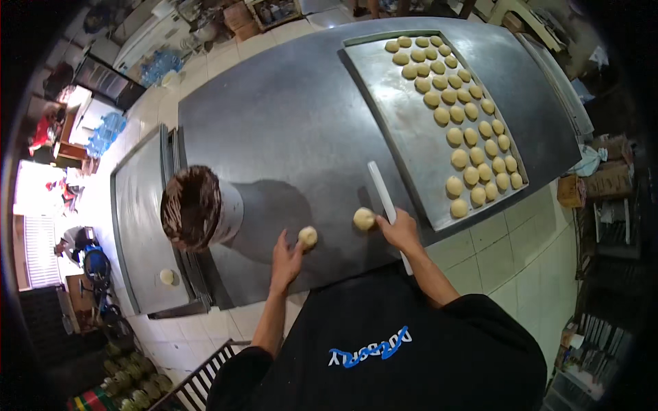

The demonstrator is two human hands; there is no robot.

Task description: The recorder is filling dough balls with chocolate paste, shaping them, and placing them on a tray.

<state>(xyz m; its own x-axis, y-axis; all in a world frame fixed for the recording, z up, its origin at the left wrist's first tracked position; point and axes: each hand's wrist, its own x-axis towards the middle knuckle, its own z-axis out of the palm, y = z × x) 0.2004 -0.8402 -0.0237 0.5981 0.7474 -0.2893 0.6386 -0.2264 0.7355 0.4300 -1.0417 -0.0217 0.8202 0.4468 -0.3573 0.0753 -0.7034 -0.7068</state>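
On the grey metal table (274,103), my left hand (286,257) has its fingers apart at the left side of a pale dough ball (308,237), thumb close to or touching it. My right hand (401,233) grips a long white rod (380,185), just right of a second dough ball (363,218). Left of them stands a white bucket (229,212), its inside smeared with brown paste. A large tray (377,75) at the right holds several rows of dough balls. On the left, a single ball (166,277) lies on stacked trays (137,219).
A railing (205,383) stands behind the table's near-left side, on the tiled floor (493,260). Water jugs (103,133) and appliances line the far left. A person (68,243) is beside a blue motorbike (96,267) by the bright doorway. Cardboard boxes (606,178) sit at the right.
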